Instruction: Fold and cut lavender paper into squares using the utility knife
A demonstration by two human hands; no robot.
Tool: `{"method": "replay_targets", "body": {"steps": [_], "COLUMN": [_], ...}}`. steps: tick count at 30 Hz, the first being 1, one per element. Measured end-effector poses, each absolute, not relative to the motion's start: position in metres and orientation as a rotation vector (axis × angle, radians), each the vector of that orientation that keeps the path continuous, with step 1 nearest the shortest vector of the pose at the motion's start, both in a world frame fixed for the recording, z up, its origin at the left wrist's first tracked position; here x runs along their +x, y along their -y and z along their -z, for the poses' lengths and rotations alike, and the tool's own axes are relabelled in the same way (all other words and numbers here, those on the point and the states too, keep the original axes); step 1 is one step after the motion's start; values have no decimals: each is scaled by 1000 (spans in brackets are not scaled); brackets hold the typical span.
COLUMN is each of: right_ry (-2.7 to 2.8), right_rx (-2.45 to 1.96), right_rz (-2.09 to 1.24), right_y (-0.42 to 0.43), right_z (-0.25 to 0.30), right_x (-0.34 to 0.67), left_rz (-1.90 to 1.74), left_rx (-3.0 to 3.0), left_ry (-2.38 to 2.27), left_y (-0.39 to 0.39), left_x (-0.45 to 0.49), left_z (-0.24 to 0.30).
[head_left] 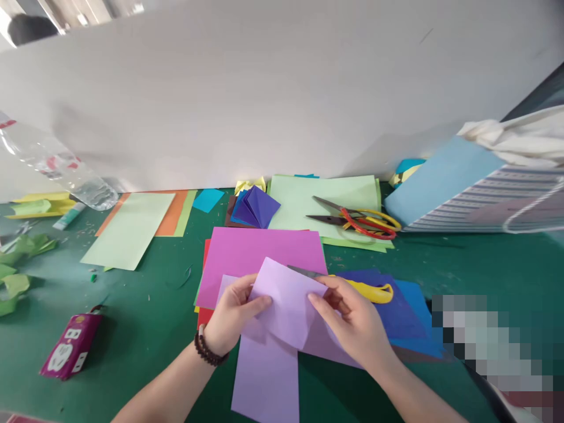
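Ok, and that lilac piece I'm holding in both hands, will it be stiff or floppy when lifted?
The lilac piece should be fairly stiff, as it looks nearly flat between the left hand and right hand. It's probably very light, since a pinch from each hand seems to hold it. Its thin edge suggests it may crease easily.

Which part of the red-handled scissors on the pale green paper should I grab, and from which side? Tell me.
Grip the red handles from the right: they point that way, while the blades point left. Yellow handles overlap them, so ease the red ones free. The right hand is probably best, once it releases the light purple sheet.
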State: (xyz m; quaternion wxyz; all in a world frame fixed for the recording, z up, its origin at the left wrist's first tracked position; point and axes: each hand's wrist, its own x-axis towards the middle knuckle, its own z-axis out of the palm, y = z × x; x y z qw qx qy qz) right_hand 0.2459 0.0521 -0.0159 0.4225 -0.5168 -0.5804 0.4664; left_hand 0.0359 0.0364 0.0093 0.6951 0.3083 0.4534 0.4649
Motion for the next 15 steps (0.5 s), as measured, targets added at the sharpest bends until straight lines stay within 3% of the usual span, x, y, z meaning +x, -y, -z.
{"method": "replay_targets", "body": {"steps": [5,10,15], "right_ry": [1302,1338,1469], "right_rx": [-1247,-1200,-1186], "right_rz": [-1472,-1350,-1120], "right_y": [-58,-60,-61], "right_z": [13,15,18], "right_x": [241,240,242], "left_rz": [-962,-943,-997], "left_rx": [901,1209,1503], "left_ry": [-1120,-1434,-1715], "left_y": [-32,-60,-154], "left_x": [30,11,7], "left_z": [-14,-30,-53]}}
